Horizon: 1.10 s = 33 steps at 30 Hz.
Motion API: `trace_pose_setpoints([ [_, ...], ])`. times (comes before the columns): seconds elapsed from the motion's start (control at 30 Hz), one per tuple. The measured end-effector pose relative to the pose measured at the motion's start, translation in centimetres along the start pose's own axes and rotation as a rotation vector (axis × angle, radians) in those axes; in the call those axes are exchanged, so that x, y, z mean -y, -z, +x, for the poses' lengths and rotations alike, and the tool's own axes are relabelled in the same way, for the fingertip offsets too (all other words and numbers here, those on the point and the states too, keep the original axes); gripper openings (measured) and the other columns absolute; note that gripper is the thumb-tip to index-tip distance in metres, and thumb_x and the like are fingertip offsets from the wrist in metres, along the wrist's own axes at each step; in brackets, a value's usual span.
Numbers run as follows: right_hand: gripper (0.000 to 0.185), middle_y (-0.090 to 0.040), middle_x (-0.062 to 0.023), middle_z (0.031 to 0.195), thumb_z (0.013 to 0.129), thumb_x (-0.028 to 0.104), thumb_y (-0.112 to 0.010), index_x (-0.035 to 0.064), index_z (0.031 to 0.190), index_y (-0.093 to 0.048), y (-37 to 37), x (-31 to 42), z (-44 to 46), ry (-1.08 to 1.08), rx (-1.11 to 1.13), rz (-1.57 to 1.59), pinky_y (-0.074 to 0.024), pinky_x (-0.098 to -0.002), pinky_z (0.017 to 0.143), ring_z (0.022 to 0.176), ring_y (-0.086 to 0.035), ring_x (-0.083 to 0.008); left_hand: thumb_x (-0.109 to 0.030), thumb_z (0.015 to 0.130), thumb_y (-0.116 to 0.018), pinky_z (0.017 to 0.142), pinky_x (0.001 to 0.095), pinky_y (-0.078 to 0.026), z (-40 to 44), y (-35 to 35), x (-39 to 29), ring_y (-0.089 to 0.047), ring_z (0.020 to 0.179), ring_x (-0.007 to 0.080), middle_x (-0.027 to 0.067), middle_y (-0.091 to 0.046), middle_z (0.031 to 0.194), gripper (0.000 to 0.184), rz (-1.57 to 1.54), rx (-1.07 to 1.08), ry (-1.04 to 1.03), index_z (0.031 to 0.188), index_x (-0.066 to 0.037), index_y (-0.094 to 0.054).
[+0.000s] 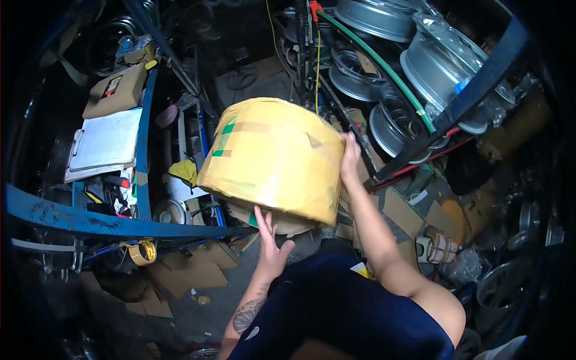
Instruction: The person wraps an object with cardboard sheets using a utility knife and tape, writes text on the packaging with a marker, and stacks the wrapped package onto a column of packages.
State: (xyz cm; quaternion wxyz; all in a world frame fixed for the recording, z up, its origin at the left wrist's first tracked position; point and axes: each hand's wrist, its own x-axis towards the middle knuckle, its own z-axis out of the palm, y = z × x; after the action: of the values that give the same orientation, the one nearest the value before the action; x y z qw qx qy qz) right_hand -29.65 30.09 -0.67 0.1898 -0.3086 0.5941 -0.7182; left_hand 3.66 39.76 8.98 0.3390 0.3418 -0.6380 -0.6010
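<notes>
A large drum-shaped package (273, 159) wrapped in yellow tape is held up in front of my body, tilted, with strips of green and brown tape on its side. My right hand (350, 159) is pressed against its right side, fingers curled around the edge. Below the package's lower rim is my left hand (273, 249), its fingers stretched upward to the rim and its thumb apart. Whether the left palm bears any weight cannot be seen. Part of the package's underside is in shadow.
Silver wheel rims (414, 66) fill a rack on the right, with a green hose (384, 66) along it. A clipboard (103, 144) with papers lies on the blue-framed shelf at left. A tape roll (143, 252) hangs below. Flattened cardboard (186, 270) litters the floor.
</notes>
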Motion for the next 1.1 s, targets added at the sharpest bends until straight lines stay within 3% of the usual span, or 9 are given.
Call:
trace_pose_setpoints([
  [0.13,0.048,-0.067,-0.0105,0.107,0.113,0.033,-0.035,-0.0045,0.111,-0.064,3.4,-0.3,-10.5,-0.125,0.001,0.084,-0.0456,-0.0325,0.095,0.100,-0.060,-0.0171,-0.032,0.101,-0.063,0.124,0.0459,-0.022,-1.7,-0.3,3.6,-0.015,0.156,0.0317,0.0214,-0.007,0.170,0.105,0.101,-0.194,-0.102,0.162,-0.005,0.018],
  [0.27,0.056,-0.072,-0.0102,0.087,0.112,0.043,-0.036,-0.0008,0.102,-0.070,9.3,-5.0,-12.5,-0.669,0.322,0.309,-0.0563,-0.0293,0.071,0.075,-0.070,-0.0189,-0.057,0.104,-0.052,0.111,0.0402,-0.039,-3.2,1.9,7.8,-0.049,0.132,0.0248,0.0194,-0.050,0.144,0.079,0.118,-0.749,0.024,0.149,0.006,-0.036],
  [0.4,0.063,-0.066,-0.0146,0.131,0.110,0.053,-0.035,0.0014,0.140,-0.055,1.1,-13.2,-2.2,-0.622,0.160,0.322,-0.0489,-0.0358,0.103,0.116,-0.064,-0.0225,-0.064,0.105,-0.044,0.108,0.0398,-0.043,-3.3,10.4,14.4,-0.053,0.129,0.0253,0.0189,-0.054,0.140,0.081,0.157,-1.001,-0.006,0.145,0.006,-0.043],
  [0.53,0.078,-0.025,-0.0170,0.169,0.109,0.061,-0.027,0.0052,0.164,-0.023,-10.6,-20.1,5.2,-0.822,0.343,0.438,-0.0212,-0.0398,0.126,0.157,-0.022,-0.0279,-0.063,0.108,-0.037,0.111,0.0430,-0.042,0.6,12.7,13.9,-0.053,0.132,0.0282,0.0174,-0.053,0.145,0.078,-0.199,-1.195,-0.066,0.147,0.005,-0.043],
  [0.67,0.080,-0.029,-0.0211,0.167,0.107,0.060,-0.017,0.0015,0.160,-0.030,-14.9,-15.6,6.4,-0.566,0.413,-0.167,-0.0213,-0.0440,0.126,0.155,-0.025,-0.0351,-0.067,0.107,-0.028,0.119,0.0459,-0.038,1.6,12.3,11.9,-0.047,0.141,0.0315,0.0163,-0.045,0.157,0.082,-0.176,-1.181,-0.088,0.155,-0.001,-0.037],
  [0.73,0.082,-0.031,-0.0232,0.165,0.106,0.060,-0.012,-0.0003,0.158,-0.034,-17.0,-13.3,8.2,-0.410,0.431,-0.476,-0.0214,-0.0461,0.127,0.154,-0.027,-0.0386,-0.064,0.108,-0.023,0.123,0.0473,-0.035,0.7,12.2,11.7,-0.040,0.147,0.0323,0.0154,-0.036,0.164,0.078,-0.629,-0.956,-0.295,0.161,-0.007,-0.029],
  [0.8,0.081,-0.054,-0.0297,0.145,0.107,0.059,-0.014,-0.0013,0.143,-0.054,-15.1,-13.5,11.6,-0.332,0.695,-0.802,-0.0372,-0.0517,0.116,0.137,-0.050,-0.0458,-0.051,0.104,-0.048,0.103,0.0487,-0.054,0.1,11.0,12.3,-0.065,0.121,0.0327,0.0175,-0.060,0.144,0.060,-0.810,-1.209,-0.191,0.143,-0.005,-0.055],
  [0.87,0.079,-0.067,-0.0312,0.118,0.107,0.060,-0.018,-0.0009,0.124,-0.065,-11.3,0.7,13.8,-0.293,0.763,-0.839,-0.0485,-0.0566,0.099,0.113,-0.064,-0.0493,-0.050,0.104,-0.048,0.102,0.0486,-0.054,-1.4,9.2,14.1,-0.065,0.120,0.0326,0.0174,-0.061,0.143,0.060,-0.806,-1.255,-0.065,0.142,-0.005,-0.055],
  [1.1,0.078,-0.071,-0.0308,0.107,0.105,0.063,-0.029,0.0015,0.096,-0.076,-8.3,8.8,14.9,-0.058,0.504,-1.256,-0.0520,-0.0553,0.093,0.105,-0.069,-0.0456,-0.049,0.105,-0.048,0.101,0.0481,-0.055,1.4,1.8,25.4,-0.066,0.117,0.0320,0.0168,-0.063,0.137,0.058,-0.636,-1.082,0.418,0.139,-0.004,-0.058],
])
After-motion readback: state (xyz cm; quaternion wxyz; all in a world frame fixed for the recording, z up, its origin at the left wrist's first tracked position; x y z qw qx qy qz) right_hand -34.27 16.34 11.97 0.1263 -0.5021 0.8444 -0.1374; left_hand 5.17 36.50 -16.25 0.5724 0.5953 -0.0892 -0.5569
